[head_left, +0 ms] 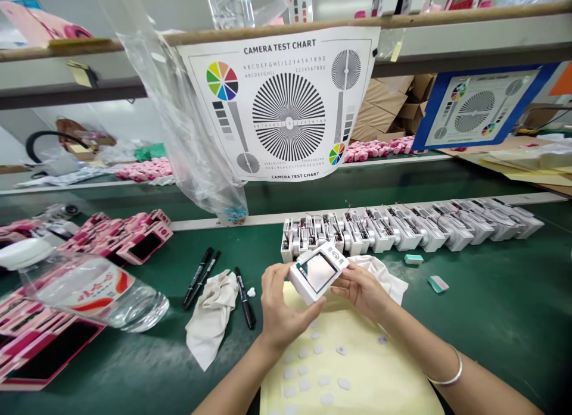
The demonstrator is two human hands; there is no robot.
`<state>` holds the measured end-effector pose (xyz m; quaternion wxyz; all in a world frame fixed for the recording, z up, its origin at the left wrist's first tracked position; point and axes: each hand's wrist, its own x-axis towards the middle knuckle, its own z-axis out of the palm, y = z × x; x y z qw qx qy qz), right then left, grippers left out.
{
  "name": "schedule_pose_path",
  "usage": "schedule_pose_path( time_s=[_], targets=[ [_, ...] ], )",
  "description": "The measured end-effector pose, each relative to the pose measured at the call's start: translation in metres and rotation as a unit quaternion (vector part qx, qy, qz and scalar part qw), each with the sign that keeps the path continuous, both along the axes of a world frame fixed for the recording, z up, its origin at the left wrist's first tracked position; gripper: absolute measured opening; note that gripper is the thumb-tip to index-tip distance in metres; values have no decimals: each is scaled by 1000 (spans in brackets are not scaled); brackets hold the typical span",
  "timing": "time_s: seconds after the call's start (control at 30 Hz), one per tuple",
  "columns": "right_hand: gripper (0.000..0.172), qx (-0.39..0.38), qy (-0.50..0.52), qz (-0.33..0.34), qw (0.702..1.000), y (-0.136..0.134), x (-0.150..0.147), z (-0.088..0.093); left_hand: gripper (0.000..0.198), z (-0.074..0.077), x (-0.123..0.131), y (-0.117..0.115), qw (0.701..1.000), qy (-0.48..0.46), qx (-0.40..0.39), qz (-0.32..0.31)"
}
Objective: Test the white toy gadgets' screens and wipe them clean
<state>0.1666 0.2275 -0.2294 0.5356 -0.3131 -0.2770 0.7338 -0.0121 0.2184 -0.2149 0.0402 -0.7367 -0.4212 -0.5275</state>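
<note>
- small white camera unit (318,273) held above the table (491,320), between both hands, near the middle of the view
- screen side up, facing the head camera; long axis slanted from lower left to upper right, tipped a little
- left hand (279,308) closed round the unit's left and lower edge, thumb on the near side
- right hand (361,290) gripping the right end with fingertips, thumb by the screen edge; silver bangle (447,376) on that wrist
- just below the hands: yellow sheet (379,379) flat on the table, scattered small white pads (344,383) on it
- white cloth (388,278) bunched under and behind the right hand
- behind the unit: long row of white camera bodies (411,224) side by side, running left to right along the table, red wires showing at the left end
- two small teal blocks (413,259) on the table right of the row
- left of the hands: second crumpled cloth (212,317), black markers (199,276) on both sides of it, all pointing roughly away
- clear bottle (96,293) lying on its side at far left, white cap end to the left, red label up; fill level hard to tell
- clear plastic bag (187,135) hanging from the shelf, small blue bits gathered at its bottom
- pink camera shells (134,233) heaped at left
- camera test chart (286,105) hanging from the shelf, straight ahead
</note>
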Motion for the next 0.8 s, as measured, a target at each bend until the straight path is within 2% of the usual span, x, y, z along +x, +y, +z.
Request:
schedule_pose_path(
  time_s=[0.2, 0.37, 0.47, 0.63, 0.8],
  targets=[
    [28, 18, -34, -21, 999, 3, 1, 0, 43, -3, -4, 9, 998, -22, -65, -15],
    [33, 42, -109, -92, 989, 9, 8, -2, 53, -12, -3, 15, 995, 30, -77, -49],
    [31, 68, -161, -118, 978, 11, 14, -2, 56, -17, -3, 20, 991, 24, -113, -73],
    [29, 95, -184, -107, 972, 10, 16, -3, 58, -20, -6, 26, 981, 3, -170, -92],
    [29, 101, -150, -92, 979, 11, 12, -5, 58, -19, -8, 27, 989, 21, -125, -80]
  ],
)
